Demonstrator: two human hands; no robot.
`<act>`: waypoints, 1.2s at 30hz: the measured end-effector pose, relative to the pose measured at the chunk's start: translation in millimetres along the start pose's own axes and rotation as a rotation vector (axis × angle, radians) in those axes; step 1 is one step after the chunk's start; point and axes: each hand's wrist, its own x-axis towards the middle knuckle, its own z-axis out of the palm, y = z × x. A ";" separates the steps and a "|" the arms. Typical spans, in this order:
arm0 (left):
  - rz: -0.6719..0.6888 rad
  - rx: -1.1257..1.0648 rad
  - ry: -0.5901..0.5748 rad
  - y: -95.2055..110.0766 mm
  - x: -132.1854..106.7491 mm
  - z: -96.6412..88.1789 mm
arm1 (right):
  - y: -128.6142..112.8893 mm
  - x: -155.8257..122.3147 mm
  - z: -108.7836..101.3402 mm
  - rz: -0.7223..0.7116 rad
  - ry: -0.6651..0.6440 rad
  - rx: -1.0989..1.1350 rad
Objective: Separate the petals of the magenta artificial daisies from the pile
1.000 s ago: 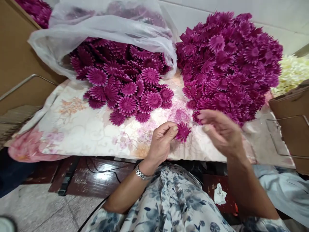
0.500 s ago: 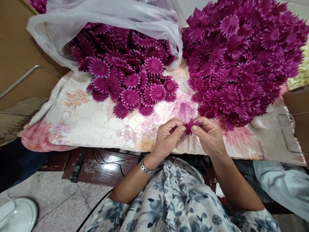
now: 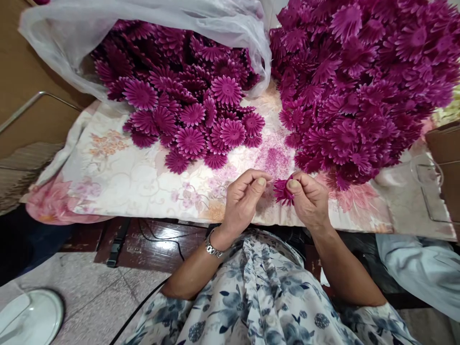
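Note:
A magenta artificial flower head [image 3: 282,191] with thin petals is pinched between the thumb and fingers of my right hand [image 3: 312,197], low above the tablecloth. Just left of it, apart from the petals, is my left hand [image 3: 244,196]; its thumb lies against the curled forefinger, and nothing shows between them. Beyond my left hand, loose flat magenta flower heads [image 3: 190,141] spill from a clear plastic bag [image 3: 57,62]. A tall heap of fuller magenta flowers [image 3: 345,105] rises beyond my right hand.
The flowered tablecloth [image 3: 125,187] carries a patch of magenta dust [image 3: 275,160]. Cardboard boxes stand at the left [image 3: 36,62] and right [image 3: 447,163] edges. A white round lid or seat [image 3: 39,316] is on the floor side. Grey cloth [image 3: 413,268] hangs at right.
My left hand has let go of the flower head and drawn slightly left. The right hand still holds it, now turned with its petals pointing left and down. The view has shifted a little.

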 end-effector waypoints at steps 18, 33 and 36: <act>-0.015 0.196 -0.224 5.7 3.4 -5.1 | 5.7 -1.7 -8.2 0.125 -0.276 0.215; 0.058 -0.308 0.175 4.0 18.3 -22.1 | 9.4 -6.7 -13.3 0.150 -0.123 0.334; 0.130 -0.177 0.103 -3.0 12.4 -15.5 | 8.3 -6.7 -9.8 0.139 -0.092 0.327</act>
